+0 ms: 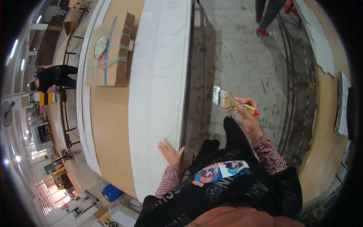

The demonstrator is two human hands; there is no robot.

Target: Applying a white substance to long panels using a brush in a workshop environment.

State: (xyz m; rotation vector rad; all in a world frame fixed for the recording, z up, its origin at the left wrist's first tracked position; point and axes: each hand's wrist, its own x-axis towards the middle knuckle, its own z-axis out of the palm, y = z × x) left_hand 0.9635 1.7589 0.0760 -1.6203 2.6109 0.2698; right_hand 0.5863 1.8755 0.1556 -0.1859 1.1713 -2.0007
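My right hand (247,113) holds a flat paintbrush (227,99) by its wooden handle with a red tip, its pale bristles pointing left, raised over the concrete floor. Fingers spread, my left hand (169,150) rests flat on the near end of a long white panel (160,75) lying on a brown board table (107,125). Both sleeves are red checked, and I wear a black apron with a colourful patch.
A cardboard box (110,51) bound with blue tape, a round patterned disc on top, sits further along the table. A person in black (53,78) bends at the left. Another person's legs with red shoes (264,19) stand on the floor ahead. Stacked sheets (342,104) lie right.
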